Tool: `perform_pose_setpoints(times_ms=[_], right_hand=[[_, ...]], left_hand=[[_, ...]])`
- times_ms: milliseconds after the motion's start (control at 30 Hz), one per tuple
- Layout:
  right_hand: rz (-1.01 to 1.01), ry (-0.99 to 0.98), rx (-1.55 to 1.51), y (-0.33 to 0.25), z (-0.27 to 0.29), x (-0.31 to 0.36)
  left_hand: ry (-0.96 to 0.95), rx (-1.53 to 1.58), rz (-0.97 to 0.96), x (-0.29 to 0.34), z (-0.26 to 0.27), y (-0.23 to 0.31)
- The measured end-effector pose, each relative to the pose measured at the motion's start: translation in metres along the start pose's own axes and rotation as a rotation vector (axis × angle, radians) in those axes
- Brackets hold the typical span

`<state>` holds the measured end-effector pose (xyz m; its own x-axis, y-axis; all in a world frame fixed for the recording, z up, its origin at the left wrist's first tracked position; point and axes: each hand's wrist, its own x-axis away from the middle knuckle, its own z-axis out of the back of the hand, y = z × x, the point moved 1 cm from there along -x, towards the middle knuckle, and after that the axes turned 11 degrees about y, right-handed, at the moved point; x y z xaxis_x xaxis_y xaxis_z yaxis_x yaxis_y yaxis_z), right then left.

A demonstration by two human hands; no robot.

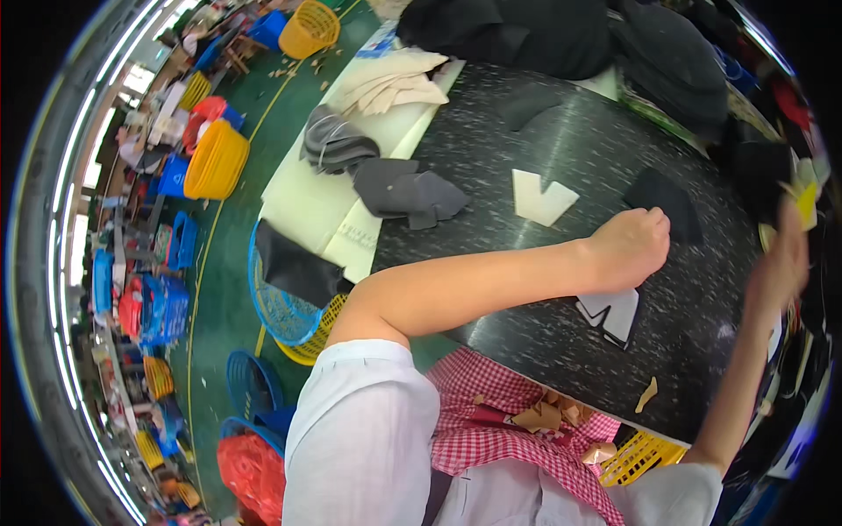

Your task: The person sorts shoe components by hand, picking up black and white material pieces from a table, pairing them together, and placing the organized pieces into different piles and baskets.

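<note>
My left hand [626, 252] is curled closed over the dark speckled tabletop [491, 302]. Whatever its fingers pinch, if anything, is hidden. A black cut piece [664, 200] lies just beyond its knuckles. Partly beneath the hand, pale grey notched pieces [619, 313] with black edges rest on the table. To the left lies a cream piece [539, 200] with a V-shaped notch. My right hand [779, 263] is at the table's right side, blurred, near something yellow [806, 203]; its fingers are not clear.
Dark grey cut pieces [408, 191] and a bent grey stack [338, 145] lie at the table's left. Black material [517, 39] is heaped at the back. A blue mesh basket [285, 302] stands left of the table. A small tan scrap [646, 394] sits near the front edge.
</note>
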<state>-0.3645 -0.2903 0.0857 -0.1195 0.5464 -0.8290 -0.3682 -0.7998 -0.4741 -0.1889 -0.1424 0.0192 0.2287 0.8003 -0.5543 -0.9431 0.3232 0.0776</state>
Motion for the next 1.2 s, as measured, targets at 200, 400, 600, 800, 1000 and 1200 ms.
perform_pose_setpoints(times_ms=[200,400,600,800,1000,1200], right_hand=[[0.327,-1.286,0.098,-0.117,0.024,0.075],[0.053,-0.903,-0.64,-0.156,-0.048,0.072],[0.103,-1.029,-0.594,-0.205,-0.149,0.103],[0.135,-0.954,-0.449,-0.201,-0.138,0.111],[0.082,-0.979,-0.524,-0.193,-0.137,0.107],[0.06,-0.925,-0.711,-0.185,-0.122,0.09]], left_hand=[[0.367,0.225,0.216,0.044,0.071,-0.026],[0.615,-0.317,0.774,0.17,0.192,-0.056],[0.428,0.065,0.915,0.175,0.149,-0.043],[0.529,0.385,0.978,0.174,0.138,-0.035],[0.469,0.513,0.834,0.162,0.138,-0.038],[0.491,0.448,0.643,0.147,0.141,-0.035]])
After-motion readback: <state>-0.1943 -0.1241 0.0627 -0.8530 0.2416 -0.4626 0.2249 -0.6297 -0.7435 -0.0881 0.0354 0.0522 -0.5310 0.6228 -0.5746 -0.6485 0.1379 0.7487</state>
